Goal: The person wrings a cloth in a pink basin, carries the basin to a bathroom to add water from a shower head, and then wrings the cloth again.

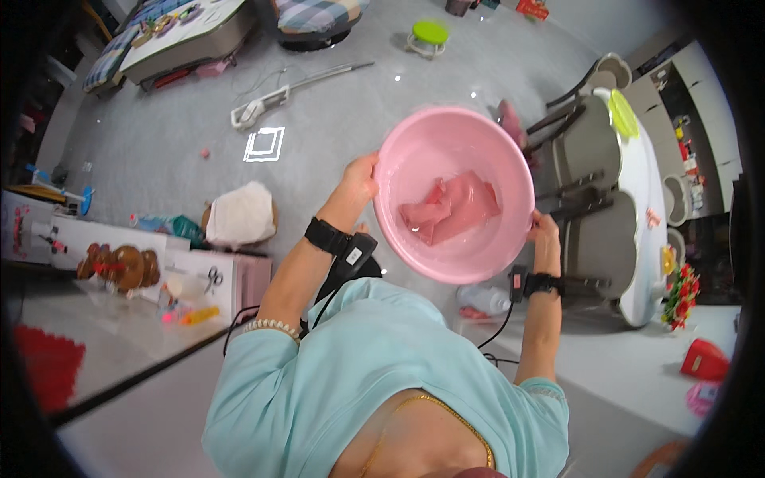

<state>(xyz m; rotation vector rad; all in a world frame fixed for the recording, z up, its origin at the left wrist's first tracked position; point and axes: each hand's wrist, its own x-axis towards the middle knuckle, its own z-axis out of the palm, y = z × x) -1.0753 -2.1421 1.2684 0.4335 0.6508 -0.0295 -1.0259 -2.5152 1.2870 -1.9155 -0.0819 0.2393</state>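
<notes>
Both hands hold a round pink plastic basin (457,272) out in front of my body, above the grey floor. My left hand (361,176) grips its left rim, with the fingers partly hidden behind the wall. On the opposite side, my right hand (542,226) clasps the right rim, its fingertips mostly hidden too. A crumpled pink cloth (457,206) lies wet in water at the bottom of the basin. Black straps with small devices circle both wrists, and cables run from them.
Dining chairs (597,245) and a white table (642,239) stand at the right. A long-handled white mop or vacuum (263,107) lies on the floor ahead, short of a green stool (430,33). A cloth-covered bin (242,215) is at the left, and a plastic bottle (493,300) is below the basin.
</notes>
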